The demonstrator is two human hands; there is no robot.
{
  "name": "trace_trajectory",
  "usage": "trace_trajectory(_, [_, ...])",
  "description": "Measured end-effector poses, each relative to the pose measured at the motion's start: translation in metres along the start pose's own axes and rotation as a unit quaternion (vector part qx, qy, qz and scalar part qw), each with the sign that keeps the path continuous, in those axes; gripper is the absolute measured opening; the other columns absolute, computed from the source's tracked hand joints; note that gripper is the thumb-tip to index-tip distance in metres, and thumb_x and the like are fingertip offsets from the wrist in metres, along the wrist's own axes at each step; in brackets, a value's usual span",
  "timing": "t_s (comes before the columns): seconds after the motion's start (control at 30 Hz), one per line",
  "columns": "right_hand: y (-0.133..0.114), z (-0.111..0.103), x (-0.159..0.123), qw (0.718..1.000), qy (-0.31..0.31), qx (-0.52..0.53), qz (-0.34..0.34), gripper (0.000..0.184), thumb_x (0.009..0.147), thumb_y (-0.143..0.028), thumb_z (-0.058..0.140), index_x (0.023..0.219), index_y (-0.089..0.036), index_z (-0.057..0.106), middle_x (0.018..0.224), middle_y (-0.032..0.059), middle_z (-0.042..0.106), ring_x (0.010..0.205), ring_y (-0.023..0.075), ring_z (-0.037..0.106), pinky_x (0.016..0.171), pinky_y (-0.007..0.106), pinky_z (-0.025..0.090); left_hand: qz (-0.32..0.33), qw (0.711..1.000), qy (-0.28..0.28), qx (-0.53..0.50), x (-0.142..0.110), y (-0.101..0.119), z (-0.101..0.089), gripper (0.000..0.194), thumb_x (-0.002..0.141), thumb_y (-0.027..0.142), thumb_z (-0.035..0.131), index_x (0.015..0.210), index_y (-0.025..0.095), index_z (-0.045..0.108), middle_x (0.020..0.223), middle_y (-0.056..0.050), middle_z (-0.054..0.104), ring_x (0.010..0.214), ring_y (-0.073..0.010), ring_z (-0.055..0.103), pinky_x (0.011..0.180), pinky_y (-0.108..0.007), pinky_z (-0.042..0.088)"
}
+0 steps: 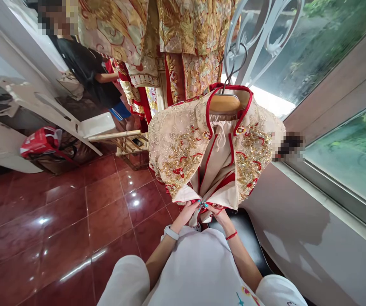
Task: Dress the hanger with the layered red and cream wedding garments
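Note:
An embroidered cream jacket (176, 144) with red piping and gold beadwork hangs in front of me on a wooden hanger (224, 103). Its collar is spread, showing beige drawstring cloth (218, 157) inside. At the lower front, the two jacket edges meet between my hands. My left hand (189, 211) is closed on one edge, fingertips pinched together. Beside it, my right hand (218, 212) grips the other edge, also pinching. The fingertips of both hands nearly touch, and whatever small fastening lies between them is too small to make out.
More gold-embroidered garments (195, 29) hang behind the jacket. A white metal scroll frame (250, 38) holds the hanger hook near the window (339, 38). A black seat (247, 238) stands at right. Left are a person (87, 72), a white chair (96, 125) and a red bag (42, 141).

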State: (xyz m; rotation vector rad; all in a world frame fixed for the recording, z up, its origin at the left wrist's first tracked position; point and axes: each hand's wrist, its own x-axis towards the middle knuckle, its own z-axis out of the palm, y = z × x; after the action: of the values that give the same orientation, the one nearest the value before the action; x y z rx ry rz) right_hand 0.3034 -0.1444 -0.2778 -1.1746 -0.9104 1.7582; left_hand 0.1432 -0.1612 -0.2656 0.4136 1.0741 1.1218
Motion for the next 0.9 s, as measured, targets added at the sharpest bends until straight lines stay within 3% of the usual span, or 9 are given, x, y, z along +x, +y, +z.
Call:
trace_trajectory(0.2, [-0.003, 0.007, -0.001, 0.999, 0.037, 0.001, 0.000, 0.031, 0.052, -0.043, 0.093, 0.063, -0.023, 0.072, 0.069, 0.0019, 0.073, 0.066, 0.0189, 0.063, 0.074, 0.034, 0.055, -0.009, 0.988, 0.080, 0.132, -0.010, -0.001, -0.001, 0.033, 0.072, 0.041, 0.084, 0.069, 0.020, 0.058, 0.074, -0.001, 0.064, 0.081, -0.0197, 0.060, 0.087, -0.034, 0.046])
trace_trajectory(0.47, [-0.002, 0.008, -0.001, 1.000, 0.011, 0.009, 0.016, 0.031, 0.056, -0.046, 0.090, 0.059, -0.022, 0.070, 0.061, 0.0017, 0.070, 0.070, 0.0222, 0.067, 0.073, 0.036, 0.056, 0.029, 0.976, 0.089, 0.195, -0.023, 0.004, 0.005, 0.022, 0.078, 0.037, 0.079, 0.080, 0.020, 0.065, 0.088, -0.005, 0.066, 0.100, -0.0256, 0.059, 0.097, -0.035, 0.041])
trace_trajectory(0.63, [-0.003, 0.010, -0.002, 1.000, 0.005, 0.014, 0.011, 0.031, 0.056, -0.046, 0.090, 0.059, -0.022, 0.070, 0.060, 0.0027, 0.070, 0.070, 0.0241, 0.068, 0.073, 0.038, 0.057, 0.037, 0.969, 0.091, 0.226, -0.025, 0.012, 0.012, 0.014, 0.080, 0.028, 0.077, 0.075, 0.021, 0.066, 0.083, -0.004, 0.064, 0.099, -0.0259, 0.058, 0.099, -0.034, 0.040])
trace_trajectory(0.8, [-0.002, 0.009, -0.002, 1.000, 0.001, 0.017, 0.005, 0.026, 0.061, -0.041, 0.089, 0.064, -0.021, 0.072, 0.065, 0.0043, 0.072, 0.070, 0.0237, 0.069, 0.076, 0.038, 0.057, 0.025, 0.968, 0.094, 0.230, -0.023, 0.013, 0.014, 0.020, 0.080, 0.027, 0.077, 0.067, 0.022, 0.061, 0.075, -0.002, 0.061, 0.095, -0.0260, 0.059, 0.100, -0.035, 0.041])
trace_trajectory(0.9, [-0.002, 0.009, -0.002, 1.000, 0.001, 0.023, 0.001, 0.026, 0.061, -0.042, 0.089, 0.064, -0.022, 0.072, 0.066, 0.0049, 0.072, 0.068, 0.0241, 0.068, 0.076, 0.040, 0.058, 0.028, 0.969, 0.107, 0.221, -0.021, 0.011, 0.014, 0.016, 0.079, 0.023, 0.077, 0.070, 0.021, 0.063, 0.080, -0.003, 0.063, 0.097, -0.0254, 0.059, 0.102, -0.035, 0.040])
